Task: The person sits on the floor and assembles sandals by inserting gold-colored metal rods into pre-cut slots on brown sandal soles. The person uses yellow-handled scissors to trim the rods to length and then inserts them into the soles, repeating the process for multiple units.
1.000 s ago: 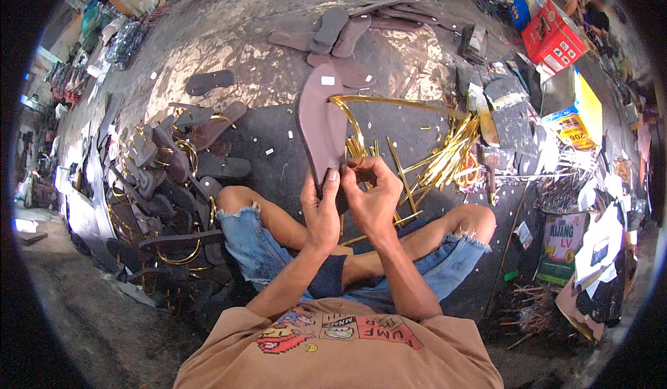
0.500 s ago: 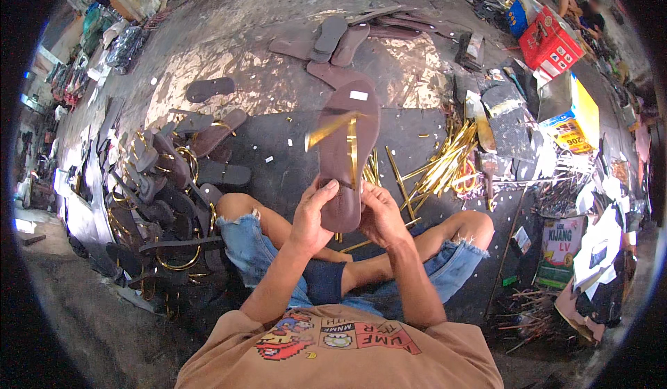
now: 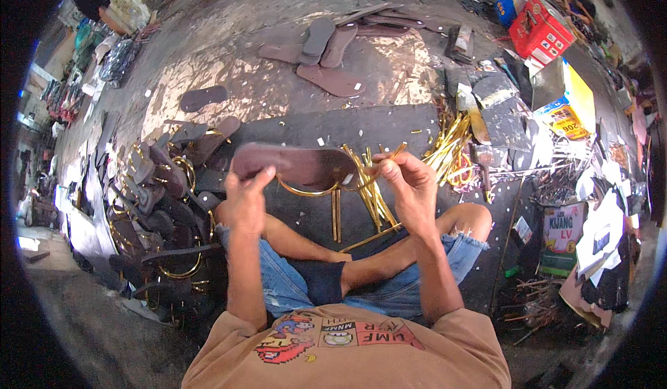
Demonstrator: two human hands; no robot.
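Observation:
A brown sandal is held up sideways over my crossed legs, its sole nearly level and slightly blurred. My left hand is closed round its left end, thumb on the near face. One gold strap curves below the near edge of the sole. Just off the sandal's right end, my right hand pinches a thin gold strap piece between thumb and fingers. Whether that piece is joined to the sandal, I cannot tell. Beneath the hands, loose gold strips lie on the dark mat.
Finished-looking sandals with gold straps are heaped at my left. Farther off lie several bare soles. A bundle of gold strips rests at right, near a red box, a yellow-and-white box and a green tin.
The sandal has turned from upright to sideways and shifted left. My right hand has let go of its lower end, moved right and up, and now pinches a gold strap piece.

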